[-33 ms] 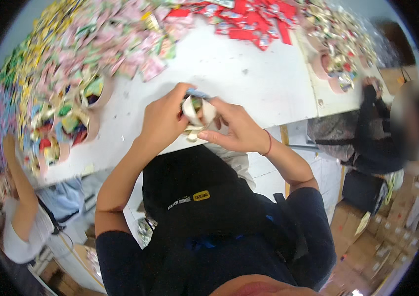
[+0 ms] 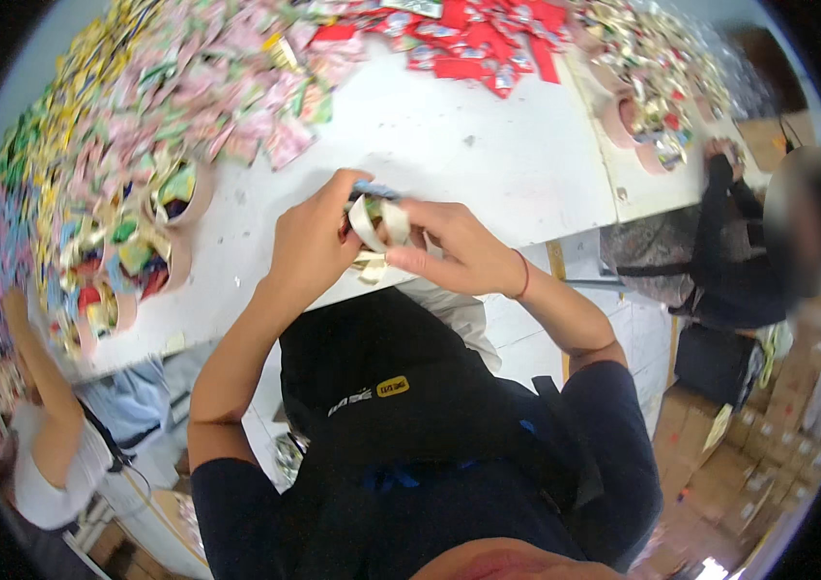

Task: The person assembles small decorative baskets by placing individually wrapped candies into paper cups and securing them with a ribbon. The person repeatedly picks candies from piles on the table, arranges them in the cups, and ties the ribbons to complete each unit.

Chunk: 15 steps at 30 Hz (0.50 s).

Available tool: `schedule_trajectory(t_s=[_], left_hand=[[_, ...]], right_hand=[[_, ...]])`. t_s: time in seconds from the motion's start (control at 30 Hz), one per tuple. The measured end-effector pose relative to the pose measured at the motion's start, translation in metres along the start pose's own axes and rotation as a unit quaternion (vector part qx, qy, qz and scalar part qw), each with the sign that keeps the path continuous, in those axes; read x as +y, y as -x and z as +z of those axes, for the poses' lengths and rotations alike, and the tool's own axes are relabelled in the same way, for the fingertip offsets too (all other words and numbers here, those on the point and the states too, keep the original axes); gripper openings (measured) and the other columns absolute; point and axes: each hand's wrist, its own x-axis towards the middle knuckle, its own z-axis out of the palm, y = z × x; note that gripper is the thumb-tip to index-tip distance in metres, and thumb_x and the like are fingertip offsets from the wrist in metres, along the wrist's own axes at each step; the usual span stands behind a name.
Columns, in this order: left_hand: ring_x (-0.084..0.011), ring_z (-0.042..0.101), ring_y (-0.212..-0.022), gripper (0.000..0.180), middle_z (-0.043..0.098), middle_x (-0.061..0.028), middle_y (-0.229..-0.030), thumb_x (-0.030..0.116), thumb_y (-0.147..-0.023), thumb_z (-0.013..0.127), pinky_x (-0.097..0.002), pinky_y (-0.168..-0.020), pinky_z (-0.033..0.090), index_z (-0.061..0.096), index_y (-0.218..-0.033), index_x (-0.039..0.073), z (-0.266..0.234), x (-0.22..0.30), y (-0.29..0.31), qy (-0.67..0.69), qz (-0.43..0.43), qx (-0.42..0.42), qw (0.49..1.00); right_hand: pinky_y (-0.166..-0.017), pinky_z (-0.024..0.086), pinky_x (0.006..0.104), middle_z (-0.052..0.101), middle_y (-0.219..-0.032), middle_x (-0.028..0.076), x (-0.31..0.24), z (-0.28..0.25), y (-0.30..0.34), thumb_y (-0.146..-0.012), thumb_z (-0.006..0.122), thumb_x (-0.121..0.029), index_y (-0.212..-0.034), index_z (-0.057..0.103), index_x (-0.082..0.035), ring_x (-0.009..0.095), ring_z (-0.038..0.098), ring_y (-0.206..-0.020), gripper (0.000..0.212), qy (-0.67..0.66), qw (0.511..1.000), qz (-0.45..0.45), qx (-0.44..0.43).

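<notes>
over the near edge of the white table (image 2: 488, 145), the left hand (image 2: 309, 246) and right hand (image 2: 454, 253) are both closing around a small cream tape ring (image 2: 376, 220) stuffed with shiny wrappers – beyond it, similar filled rings (image 2: 173, 193) are sitting by a heap of colourful packets (image 2: 149, 87), red packets (image 2: 473, 34) farther back.

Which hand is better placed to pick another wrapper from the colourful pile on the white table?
Probably the left hand: the colourful wrapper pile lies on its side, while the right hand pinches the pale paper band.
</notes>
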Motion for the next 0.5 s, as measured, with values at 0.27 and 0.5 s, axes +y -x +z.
schedule_trajectory(t_s=[0.27,0.5], left_hand=[[-0.0316,0.064,-0.099,0.085,0.056,-0.0104,-0.123,0.012,-0.07,0.079,-0.0407,-0.073,0.053,0.037,-0.145,0.015,-0.02,0.021,-0.009,-0.134,0.066,-0.1,0.984],[-0.0288,0.065,-0.088,0.099,0.055,-0.0148,-0.129,0.001,-0.067,0.079,-0.0373,-0.072,0.055,0.028,-0.15,0.018,-0.017,0.013,-0.002,-0.039,0.056,-0.08,0.994]], right_hand=[[-0.063,0.05,0.0427,0.066,-0.083,0.015,0.007,0.009,-0.003,-0.094,0.055,-0.016,-0.104,0.068,-0.007,0.035,0.065,-0.074,0.019,0.156,0.985,-0.046,0.064],[-0.059,0.054,0.0371,0.061,-0.088,0.009,-0.004,0.015,-0.021,-0.074,0.066,-0.014,-0.079,0.066,-0.007,0.024,0.064,-0.082,0.009,0.391,0.912,-0.099,0.07]])
